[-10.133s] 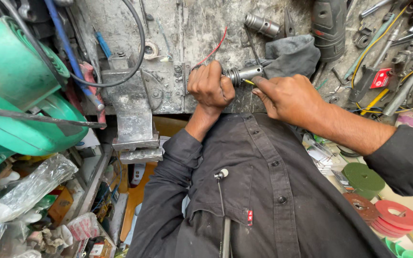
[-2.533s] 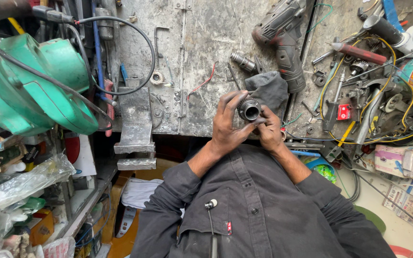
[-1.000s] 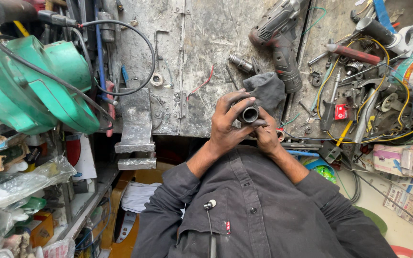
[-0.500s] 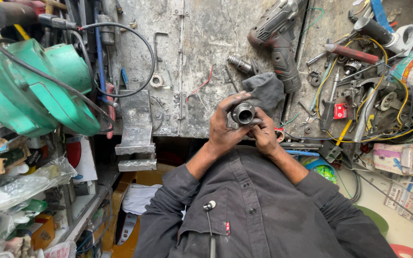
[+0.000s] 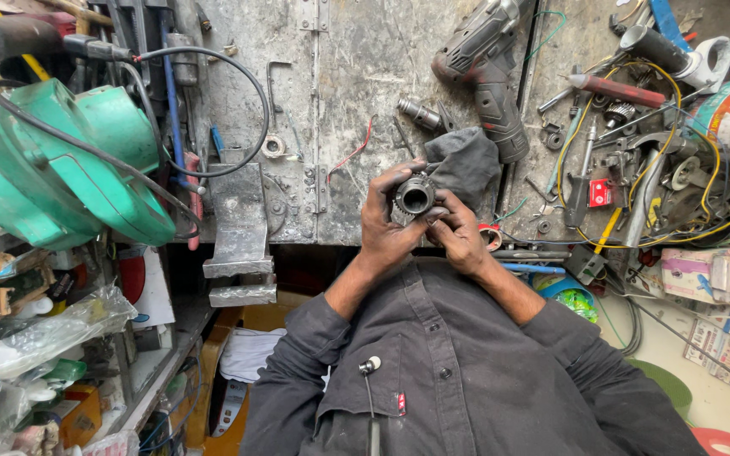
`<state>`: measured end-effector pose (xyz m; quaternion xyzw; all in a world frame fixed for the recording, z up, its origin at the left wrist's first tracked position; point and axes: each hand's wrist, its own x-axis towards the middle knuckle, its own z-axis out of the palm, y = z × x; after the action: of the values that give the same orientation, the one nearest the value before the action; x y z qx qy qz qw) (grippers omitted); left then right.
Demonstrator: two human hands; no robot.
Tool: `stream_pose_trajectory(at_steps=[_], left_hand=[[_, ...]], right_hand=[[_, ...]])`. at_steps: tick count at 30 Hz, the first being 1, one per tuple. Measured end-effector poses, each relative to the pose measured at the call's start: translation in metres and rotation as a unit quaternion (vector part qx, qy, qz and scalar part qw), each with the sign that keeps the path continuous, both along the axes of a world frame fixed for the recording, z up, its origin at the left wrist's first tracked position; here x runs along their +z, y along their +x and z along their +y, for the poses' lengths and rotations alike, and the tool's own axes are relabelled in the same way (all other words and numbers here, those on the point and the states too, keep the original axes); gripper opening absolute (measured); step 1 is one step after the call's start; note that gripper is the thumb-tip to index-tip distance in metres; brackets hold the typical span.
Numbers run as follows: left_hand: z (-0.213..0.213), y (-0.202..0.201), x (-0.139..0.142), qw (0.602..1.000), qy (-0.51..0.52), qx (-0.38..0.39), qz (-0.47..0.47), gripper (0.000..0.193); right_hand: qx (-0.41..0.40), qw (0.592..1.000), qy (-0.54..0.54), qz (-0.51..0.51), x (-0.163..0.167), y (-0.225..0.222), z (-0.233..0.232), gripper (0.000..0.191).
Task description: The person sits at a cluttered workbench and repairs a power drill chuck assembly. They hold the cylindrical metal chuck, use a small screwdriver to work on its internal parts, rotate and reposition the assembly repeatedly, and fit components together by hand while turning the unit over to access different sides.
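Both hands were wrapped round a small metal cylinder part [image 5: 415, 196] with a toothed ring and an open bore facing the camera. The left hand [image 5: 386, 221] had it cupped from about 8 o'clock, fingers curled over the top — a closed grip. The right hand [image 5: 458, 236] sat at 4 o'clock of the part, fingers bent in tight, fingertips pressing its lower edge. The part was held up just above the near edge of the bench [image 5: 340, 101], right between the hands. A dark grey rag [image 5: 466, 165] lay at 1 o'clock of it, and a cordless drill [image 5: 487, 76] beyond that — same direction, further up.
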<state>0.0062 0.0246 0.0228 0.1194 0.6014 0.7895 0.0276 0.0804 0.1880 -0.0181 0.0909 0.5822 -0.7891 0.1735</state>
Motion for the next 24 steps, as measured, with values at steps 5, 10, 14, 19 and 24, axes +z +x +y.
stream_pose_trajectory(at_steps=[5,10,14,19,24], left_hand=[[-0.005,0.002,-0.004,0.993,-0.105,0.059,-0.001,0.071],[-0.006,-0.003,-0.017,0.972,0.125,0.037,-0.194,0.059],[-0.012,-0.009,-0.022,0.942,0.215,0.037,-0.255,0.052],[-0.016,-0.011,-0.020,0.872,0.367,0.001,-0.324,0.050],[-0.018,-0.013,-0.019,0.849,0.401,-0.016,-0.343,0.047]], right_hand=[[-0.007,0.998,-0.045,-0.050,0.012,-0.008,-0.007,0.042],[0.049,0.997,-0.047,-0.045,0.033,-0.020,-0.009,0.048],[0.078,0.997,-0.010,-0.010,0.048,-0.028,-0.015,0.052],[0.087,0.991,0.103,0.005,0.062,-0.028,-0.017,0.047],[0.022,0.962,0.252,0.102,0.068,-0.023,-0.009,0.024]])
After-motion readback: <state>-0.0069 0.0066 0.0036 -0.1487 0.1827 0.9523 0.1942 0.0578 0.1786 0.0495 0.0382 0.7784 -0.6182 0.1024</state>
